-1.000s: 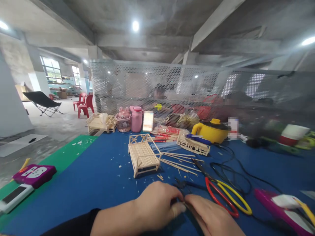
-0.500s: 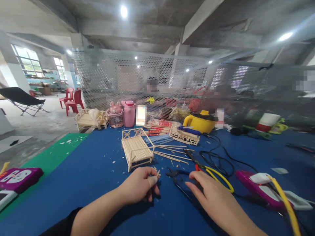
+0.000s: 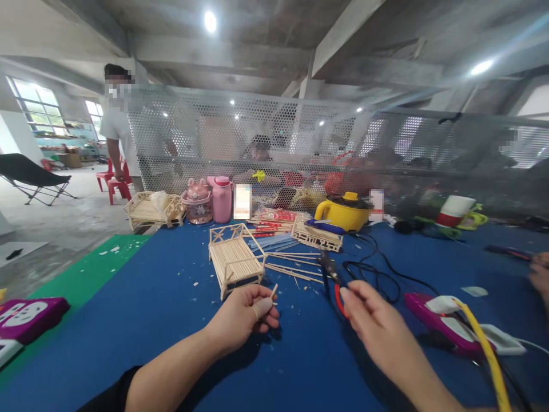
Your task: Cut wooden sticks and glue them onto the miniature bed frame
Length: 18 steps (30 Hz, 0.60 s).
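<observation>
My left hand (image 3: 246, 312) is closed, pinching a short piece of wooden stick (image 3: 274, 292) that points up past the thumb. Just beyond it stands a small bed-shaped frame (image 3: 237, 257) made of pale sticks. My right hand (image 3: 375, 317) is wrapped round red-handled pliers (image 3: 339, 294), lifted off the table with the dark jaws pointing up and away. The jaws are blurred. Several loose thin sticks (image 3: 295, 263) lie between the frame and the pliers.
A blue table (image 3: 163, 320) carries another stick model (image 3: 154, 209), pink bottle (image 3: 222, 200), yellow pot (image 3: 345, 213), black cable (image 3: 381, 263) and purple power strip (image 3: 422, 317). Behind is a perforated screen (image 3: 180, 131). A person (image 3: 118, 129) stands at left; another person's hand (image 3: 539, 272) shows at right.
My right hand has closed on the pliers and raised them from the table. The stick in my left hand now points more upright. A person has come into view at left.
</observation>
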Each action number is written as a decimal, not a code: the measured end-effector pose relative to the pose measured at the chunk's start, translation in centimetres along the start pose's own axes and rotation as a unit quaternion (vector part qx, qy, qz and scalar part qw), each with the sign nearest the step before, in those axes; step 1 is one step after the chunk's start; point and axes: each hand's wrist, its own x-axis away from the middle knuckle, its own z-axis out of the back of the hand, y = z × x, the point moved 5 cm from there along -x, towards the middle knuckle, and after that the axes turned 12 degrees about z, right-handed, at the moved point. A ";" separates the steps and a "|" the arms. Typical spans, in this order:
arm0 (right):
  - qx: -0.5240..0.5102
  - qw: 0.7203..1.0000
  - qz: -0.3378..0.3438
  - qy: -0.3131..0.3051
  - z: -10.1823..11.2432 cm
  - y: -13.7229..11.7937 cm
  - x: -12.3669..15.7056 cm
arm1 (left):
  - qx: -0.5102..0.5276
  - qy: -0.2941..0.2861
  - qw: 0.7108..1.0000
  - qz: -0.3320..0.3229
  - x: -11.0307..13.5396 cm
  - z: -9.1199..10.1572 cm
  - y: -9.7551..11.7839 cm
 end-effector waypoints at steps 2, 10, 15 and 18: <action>-0.168 0.983 -0.065 0.024 0.5 -0.2 -0.1 | -0.014 -0.001 1.000 -0.005 0.0 -0.1 -0.1; -0.388 0.912 -0.108 -0.078 -2.5 -3.0 1.8 | -0.096 -0.051 0.981 -0.159 2.0 -0.9 1.5; -0.417 0.905 -0.073 -0.044 -3.3 -4.0 2.0 | -0.045 -0.126 0.985 -0.104 2.0 -1.4 1.1; -0.427 0.903 -0.042 -0.018 -3.7 -4.4 1.9 | -0.048 -0.096 0.987 -0.121 2.1 -1.1 1.2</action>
